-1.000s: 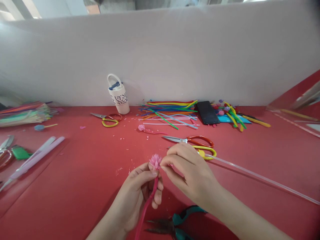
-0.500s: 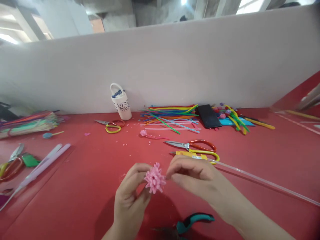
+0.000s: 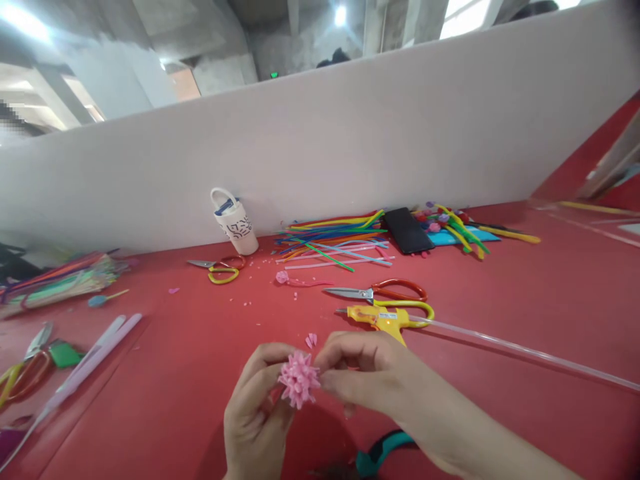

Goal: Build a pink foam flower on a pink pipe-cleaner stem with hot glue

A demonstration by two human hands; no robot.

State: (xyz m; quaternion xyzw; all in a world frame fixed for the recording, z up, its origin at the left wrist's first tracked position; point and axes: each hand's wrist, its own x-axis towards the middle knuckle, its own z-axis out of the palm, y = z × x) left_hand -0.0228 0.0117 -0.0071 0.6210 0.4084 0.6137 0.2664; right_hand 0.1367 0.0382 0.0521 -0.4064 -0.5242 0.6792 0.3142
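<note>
Pink fringed flower (image 3: 299, 379) sits lower centre of frame, head facing camera so petals are reachable; left hand (image 3: 255, 413) closed around it from below. Right hand (image 3: 373, 377) pinches a petal edge between thumb and fingertips; scissors (image 3: 383, 292) lie just above, within reach

Two hands: the left hand (image 3: 253, 413) and the right hand (image 3: 370, 380). One pink fringed flower (image 3: 299, 379) between them. Three pairs of scissors: one (image 3: 220, 269) near the table's back edge, one (image 3: 385, 291) mid-table, one (image 3: 23, 367) at the left edge. One yellow glue gun (image 3: 383, 317). One phone (image 3: 407, 230). One white cup (image 3: 235, 223).
</note>
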